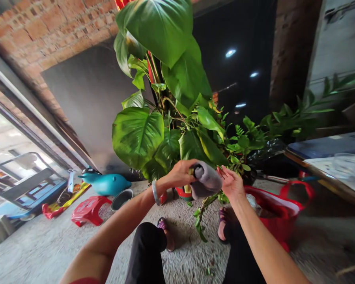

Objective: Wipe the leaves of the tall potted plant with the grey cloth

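My left hand (182, 172), with a pale bangle at the wrist, is closed around a folded grey cloth (207, 181) in front of the plant. A small dark ring-like part shows at the cloth's near end, and I cannot make out what it is. To the right of the cloth, my right hand (231, 181) is open, its palm turned up and fingers slightly apart. Whether its fingertips touch the cloth is unclear. Just beyond both hands stands a tall potted plant (138, 134) with broad green leaves. Its red pot (183, 193) is partly hidden behind my hands.
At left are a teal animal-shaped toy (106, 183), a red plastic stool (90, 210), a dark bowl (122, 199) and a blue trolley (26, 185). A red bag (279, 209) stands at right, below a table (322, 181). A leafy stem (199, 225) trails between my feet.
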`<move>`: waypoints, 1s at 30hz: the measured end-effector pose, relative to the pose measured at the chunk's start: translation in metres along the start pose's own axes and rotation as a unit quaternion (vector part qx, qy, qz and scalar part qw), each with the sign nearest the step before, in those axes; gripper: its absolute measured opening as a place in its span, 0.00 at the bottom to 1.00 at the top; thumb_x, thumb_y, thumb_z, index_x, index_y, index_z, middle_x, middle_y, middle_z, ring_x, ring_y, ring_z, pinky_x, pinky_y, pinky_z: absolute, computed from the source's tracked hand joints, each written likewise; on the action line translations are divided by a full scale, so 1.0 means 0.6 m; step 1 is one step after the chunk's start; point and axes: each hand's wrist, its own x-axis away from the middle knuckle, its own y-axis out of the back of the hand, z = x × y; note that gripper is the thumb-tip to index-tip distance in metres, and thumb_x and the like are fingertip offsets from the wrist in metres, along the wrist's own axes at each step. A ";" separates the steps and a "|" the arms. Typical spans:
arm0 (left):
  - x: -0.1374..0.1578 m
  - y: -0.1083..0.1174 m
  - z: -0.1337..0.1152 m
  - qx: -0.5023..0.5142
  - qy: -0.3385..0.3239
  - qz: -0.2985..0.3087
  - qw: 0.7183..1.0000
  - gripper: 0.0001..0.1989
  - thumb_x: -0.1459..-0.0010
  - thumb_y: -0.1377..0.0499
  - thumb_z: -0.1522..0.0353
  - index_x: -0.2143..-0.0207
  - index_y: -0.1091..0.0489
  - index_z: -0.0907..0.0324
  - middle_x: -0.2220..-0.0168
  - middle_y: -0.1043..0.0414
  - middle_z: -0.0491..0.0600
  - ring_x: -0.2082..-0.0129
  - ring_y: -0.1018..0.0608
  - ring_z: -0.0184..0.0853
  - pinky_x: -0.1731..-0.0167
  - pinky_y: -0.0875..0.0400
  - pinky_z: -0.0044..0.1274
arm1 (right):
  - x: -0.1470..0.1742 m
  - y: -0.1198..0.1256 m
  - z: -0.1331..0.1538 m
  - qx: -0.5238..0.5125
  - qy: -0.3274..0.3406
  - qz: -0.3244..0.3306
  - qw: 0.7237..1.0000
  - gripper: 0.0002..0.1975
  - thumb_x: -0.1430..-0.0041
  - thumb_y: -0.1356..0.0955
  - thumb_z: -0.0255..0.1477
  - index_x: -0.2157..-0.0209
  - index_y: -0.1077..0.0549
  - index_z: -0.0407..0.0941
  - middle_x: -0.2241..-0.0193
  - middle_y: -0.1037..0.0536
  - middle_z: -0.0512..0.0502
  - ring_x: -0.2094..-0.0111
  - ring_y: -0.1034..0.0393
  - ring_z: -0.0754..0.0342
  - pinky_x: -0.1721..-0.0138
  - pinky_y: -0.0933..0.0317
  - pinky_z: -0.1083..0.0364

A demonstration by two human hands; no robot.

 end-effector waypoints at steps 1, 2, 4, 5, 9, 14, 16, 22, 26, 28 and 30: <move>-0.009 0.016 -0.011 0.015 -0.008 -0.032 0.999 0.22 0.57 0.35 0.79 0.57 0.20 0.58 0.60 0.16 0.46 0.58 0.16 0.40 0.56 0.21 0.28 | 0.003 -0.001 0.000 -0.001 -0.003 0.001 1.000 0.09 0.52 0.28 0.29 0.65 0.23 0.48 0.65 0.18 0.47 0.63 0.24 0.51 0.61 0.27 0.50; -0.024 0.031 -0.021 0.020 -0.012 -0.066 0.998 0.23 0.56 0.35 0.79 0.55 0.21 0.59 0.58 0.16 0.47 0.55 0.17 0.41 0.52 0.22 0.29 | 0.007 -0.002 -0.001 -0.002 -0.005 0.002 1.000 0.08 0.51 0.29 0.30 0.65 0.23 0.48 0.65 0.18 0.48 0.63 0.24 0.51 0.60 0.27 0.49; -0.064 0.048 -0.032 0.000 -0.006 -0.162 0.987 0.24 0.54 0.35 0.78 0.51 0.24 0.61 0.55 0.18 0.48 0.51 0.18 0.42 0.48 0.24 0.30 | 0.018 -0.007 -0.004 -0.002 -0.008 0.000 1.000 0.07 0.49 0.29 0.30 0.66 0.22 0.48 0.64 0.18 0.48 0.62 0.24 0.50 0.59 0.27 0.48; -0.082 0.048 -0.032 -0.014 0.000 -0.204 0.979 0.24 0.53 0.34 0.77 0.51 0.25 0.61 0.55 0.18 0.48 0.51 0.19 0.42 0.48 0.24 0.30 | 0.023 -0.010 -0.005 -0.003 -0.010 -0.004 1.000 0.06 0.49 0.29 0.30 0.66 0.22 0.48 0.64 0.18 0.47 0.61 0.24 0.50 0.59 0.27 0.48; -0.089 0.004 -0.007 -0.059 0.037 -0.129 0.989 0.26 0.54 0.35 0.79 0.50 0.25 0.62 0.53 0.19 0.54 0.51 0.19 0.45 0.48 0.24 0.34 | 0.037 -0.017 -0.005 -0.008 -0.013 -0.028 0.999 0.05 0.48 0.30 0.28 0.67 0.22 0.48 0.66 0.18 0.48 0.62 0.24 0.51 0.62 0.27 0.50; 0.040 -0.028 0.002 -0.028 0.028 0.159 0.986 0.21 0.52 0.36 0.79 0.53 0.22 0.61 0.57 0.17 0.52 0.57 0.17 0.43 0.55 0.21 0.31 | 0.040 0.004 0.003 0.001 -0.024 -0.031 0.999 0.06 0.47 0.31 0.27 0.66 0.22 0.48 0.63 0.18 0.48 0.62 0.24 0.53 0.63 0.27 0.53; 0.079 -0.006 -0.009 0.012 0.017 0.145 0.989 0.19 0.49 0.38 0.77 0.54 0.22 0.59 0.59 0.18 0.49 0.58 0.17 0.40 0.57 0.21 0.28 | 0.038 0.018 0.001 0.011 -0.028 -0.030 0.999 0.07 0.45 0.32 0.28 0.65 0.22 0.49 0.62 0.18 0.49 0.60 0.24 0.53 0.61 0.27 0.52; 0.063 0.104 -0.008 -0.060 -0.022 -0.254 0.965 0.23 0.51 0.36 0.72 0.50 0.24 0.60 0.55 0.18 0.48 0.55 0.18 0.39 0.52 0.22 0.30 | 0.036 0.032 -0.041 0.014 -0.060 -0.039 0.997 0.05 0.46 0.30 0.30 0.65 0.24 0.49 0.64 0.19 0.50 0.62 0.24 0.52 0.58 0.28 0.49; 0.068 0.109 0.046 -0.121 0.076 -0.260 0.955 0.23 0.54 0.37 0.75 0.52 0.23 0.60 0.56 0.18 0.47 0.53 0.19 0.40 0.51 0.24 0.29 | 0.048 0.012 -0.091 0.038 -0.108 -0.036 0.993 0.03 0.47 0.29 0.30 0.68 0.27 0.50 0.69 0.21 0.51 0.65 0.24 0.52 0.58 0.29 0.48; 0.102 0.089 0.063 -0.098 0.118 -0.137 0.979 0.23 0.57 0.38 0.77 0.55 0.22 0.60 0.59 0.17 0.46 0.57 0.18 0.40 0.55 0.23 0.28 | 0.058 0.003 -0.112 0.051 -0.133 -0.027 0.989 0.03 0.47 0.30 0.28 0.71 0.28 0.49 0.70 0.21 0.50 0.66 0.24 0.51 0.58 0.29 0.48; 0.142 0.072 0.062 -0.052 0.119 -0.027 0.991 0.22 0.56 0.39 0.78 0.56 0.21 0.60 0.63 0.17 0.46 0.62 0.18 0.39 0.60 0.23 0.27 | 0.069 -0.003 -0.128 0.066 -0.156 -0.021 0.985 0.03 0.47 0.30 0.26 0.71 0.27 0.48 0.69 0.20 0.49 0.66 0.24 0.51 0.59 0.30 0.48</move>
